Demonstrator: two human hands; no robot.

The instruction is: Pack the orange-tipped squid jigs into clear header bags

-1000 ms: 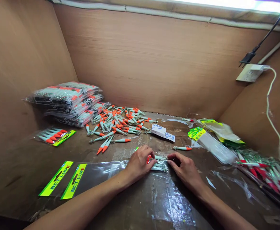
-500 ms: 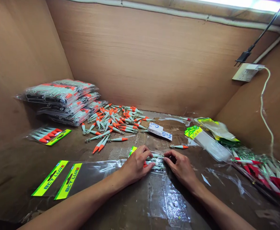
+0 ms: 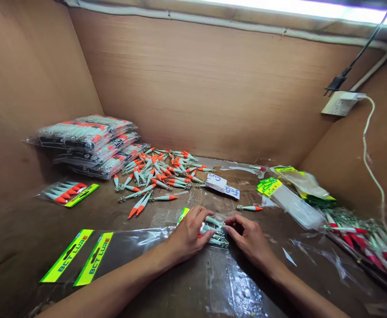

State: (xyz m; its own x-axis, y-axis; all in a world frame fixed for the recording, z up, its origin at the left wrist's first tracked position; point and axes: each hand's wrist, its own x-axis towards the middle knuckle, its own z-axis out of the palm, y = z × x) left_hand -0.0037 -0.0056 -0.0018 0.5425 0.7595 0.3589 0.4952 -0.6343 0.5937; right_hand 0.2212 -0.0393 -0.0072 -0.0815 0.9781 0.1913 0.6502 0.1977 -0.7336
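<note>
Under my left hand [image 3: 188, 232] lies a small clear bag with a yellow-green header [image 3: 183, 214]. Several pale squid lures [image 3: 209, 227] with orange ends show inside it, their hooks toward the right. My left fingers curl over the bag and lures, with the thumb along the near side. At the hook end, my right hand [image 3: 248, 236] has thumb and index finger pinched on the bag's right edge. Two flat BCT LURE bags [image 3: 130, 247] lie to the left, partly behind my left forearm. Beyond my hands is a pile of loose orange and pale lures [image 3: 160, 170].
Stacked packs of lures [image 3: 80, 137] stand at the back left, with one filled bag [image 3: 69, 193] in front. A piece of white card [image 3: 218, 182] and a single lure [image 3: 250, 207] lie beyond my hands. Bag stacks [image 3: 289, 201] and red-white lures [image 3: 362, 243] are at right.
The view has tilted up slightly, so things sit lower in the picture. My hands stay on the same bag, and more of the lures shows between them.
</note>
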